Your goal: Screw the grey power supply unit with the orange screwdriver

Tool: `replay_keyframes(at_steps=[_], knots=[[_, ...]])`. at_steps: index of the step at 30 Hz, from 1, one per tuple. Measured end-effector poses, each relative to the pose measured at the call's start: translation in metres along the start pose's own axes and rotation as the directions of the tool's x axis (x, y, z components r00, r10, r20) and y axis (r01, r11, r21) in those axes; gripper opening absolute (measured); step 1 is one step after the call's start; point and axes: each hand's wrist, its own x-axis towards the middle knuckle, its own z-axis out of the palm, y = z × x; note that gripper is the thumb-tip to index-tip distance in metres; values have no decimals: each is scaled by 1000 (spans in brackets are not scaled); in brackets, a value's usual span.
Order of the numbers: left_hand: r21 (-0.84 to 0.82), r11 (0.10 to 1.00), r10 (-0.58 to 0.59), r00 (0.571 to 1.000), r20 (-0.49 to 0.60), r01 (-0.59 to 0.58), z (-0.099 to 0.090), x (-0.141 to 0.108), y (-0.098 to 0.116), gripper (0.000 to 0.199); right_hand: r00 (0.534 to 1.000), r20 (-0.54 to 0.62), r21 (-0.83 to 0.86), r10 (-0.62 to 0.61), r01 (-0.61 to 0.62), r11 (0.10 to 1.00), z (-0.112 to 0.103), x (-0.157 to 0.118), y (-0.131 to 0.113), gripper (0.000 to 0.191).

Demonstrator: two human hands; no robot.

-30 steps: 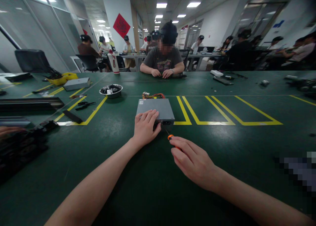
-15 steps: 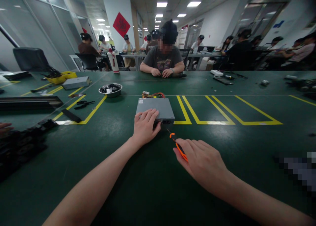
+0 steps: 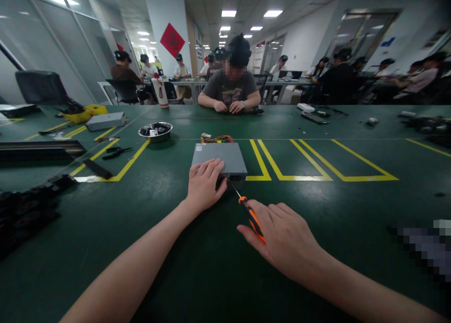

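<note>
A grey metal computer power supply (image 3: 230, 153) lies flat on the green table, its bundle of coloured cables (image 3: 216, 138) at the far side. My left hand (image 3: 206, 184) holds it by the near left corner, fingers over the top and thumb against the near face. A screwdriver (image 3: 251, 216) with an orange and black handle is in my right hand (image 3: 287, 229); the fingers wrap the handle and the thumb stands away from it. Its thin shaft points up and left, with the tip at the near face beside my left thumb. Whether the tip sits in a screw I cannot tell.
A steel bowl (image 3: 155, 131) with small parts stands beyond on the left. Further left are another grey metal box (image 3: 105, 121), a yellow tray (image 3: 79, 114) and dark parts (image 3: 31, 205). Yellow tape (image 3: 303, 177) marks the table. Across it sits a person (image 3: 230, 85).
The screwdriver tip has moved left to the power supply's near face. My right thumb has come away from the handle. My left hand keeps its hold, and the view has shifted slightly.
</note>
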Motion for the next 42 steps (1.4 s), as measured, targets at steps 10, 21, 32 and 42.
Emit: replay_keyframes(at_steps=[10,21,32,42], knots=[[1,1000,0,1000,1,0,1,0,0,35,994,-44,-67,-105,102,993,-4,0,6,21],[-11,1000,-4,1000,3,4,1,0,0,36,973,-124,-110,-195,182,977,-4,2,2,25],[-6,1000,3,1000,2,-3,0,0,1,35,990,-116,-32,-85,82,996,2,-1,5,25],[-20,1000,-7,1000,8,7,1,0,0,37,996,-15,-81,-91,90,993,-1,0,1,25]])
